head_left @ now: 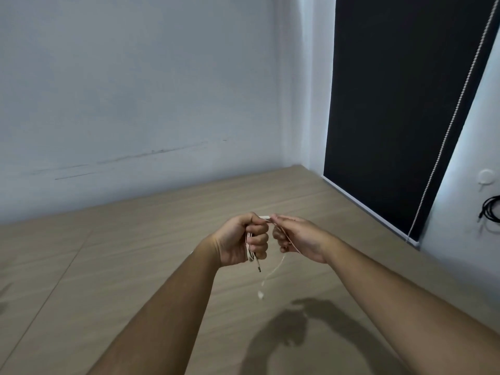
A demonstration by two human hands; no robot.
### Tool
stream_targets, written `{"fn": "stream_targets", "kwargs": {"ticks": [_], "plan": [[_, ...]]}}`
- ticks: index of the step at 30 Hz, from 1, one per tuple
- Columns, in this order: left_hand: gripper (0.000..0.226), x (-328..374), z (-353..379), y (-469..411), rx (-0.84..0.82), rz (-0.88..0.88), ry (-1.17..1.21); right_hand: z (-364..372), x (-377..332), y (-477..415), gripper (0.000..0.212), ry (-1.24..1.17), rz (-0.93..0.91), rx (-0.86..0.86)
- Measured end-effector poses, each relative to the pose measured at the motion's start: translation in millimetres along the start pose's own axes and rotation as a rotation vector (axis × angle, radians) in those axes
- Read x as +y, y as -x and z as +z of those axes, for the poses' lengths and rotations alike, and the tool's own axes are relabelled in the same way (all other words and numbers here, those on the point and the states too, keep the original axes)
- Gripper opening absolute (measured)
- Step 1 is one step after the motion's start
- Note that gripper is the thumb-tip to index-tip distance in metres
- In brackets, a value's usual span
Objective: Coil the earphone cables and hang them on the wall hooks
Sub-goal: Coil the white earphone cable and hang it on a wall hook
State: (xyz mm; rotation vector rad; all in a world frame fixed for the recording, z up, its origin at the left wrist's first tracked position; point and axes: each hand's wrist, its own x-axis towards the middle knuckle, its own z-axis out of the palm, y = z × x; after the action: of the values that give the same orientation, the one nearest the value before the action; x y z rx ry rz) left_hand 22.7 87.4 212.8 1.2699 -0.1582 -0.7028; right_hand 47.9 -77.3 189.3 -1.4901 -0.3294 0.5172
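Observation:
A white earphone cable (pixel 273 272) is bunched in several loops inside my left hand (pixel 243 239), which is closed in a fist around it; the jack end pokes out below the fist. My right hand (pixel 297 236) pinches a strand of the same cable close to the left fist, and a loose tail with an earbud (pixel 260 295) dangles beneath it. On the right wall a white round hook (pixel 486 176) is bare, and below it a coiled black cable (pixel 491 209) hangs at the frame's edge.
A wooden table top (pixel 135 253) spreads under my hands up to a pale wall. A black roller blind (pixel 392 104) with a beaded pull chain (pixel 443 142) covers the window at the right.

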Motion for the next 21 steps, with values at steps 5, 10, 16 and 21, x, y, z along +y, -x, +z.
{"fn": "stream_targets", "kwargs": {"ticks": [5, 10, 16, 21], "plan": [[0.041, 2.3, -2.2, -2.6, -0.003, 0.005, 0.049, 5.2, 5.3, -3.5, 0.025, 0.205, -0.028, -0.068], [0.033, 4.0, 0.9, -7.6, 0.064, 0.065, 0.107, 13.9, 4.3, -6.9, 0.043, 0.205, -0.154, 0.082], [0.025, 13.5, 13.9, -14.4, 0.158, 0.274, 0.184, 14.7, 6.2, -11.6, 0.043, -0.002, -0.132, 0.182], [0.037, 18.3, 22.6, -18.7, 0.179, 0.334, 0.225, 12.6, 3.8, -2.2, 0.033, -0.079, -0.049, 0.122]]}}
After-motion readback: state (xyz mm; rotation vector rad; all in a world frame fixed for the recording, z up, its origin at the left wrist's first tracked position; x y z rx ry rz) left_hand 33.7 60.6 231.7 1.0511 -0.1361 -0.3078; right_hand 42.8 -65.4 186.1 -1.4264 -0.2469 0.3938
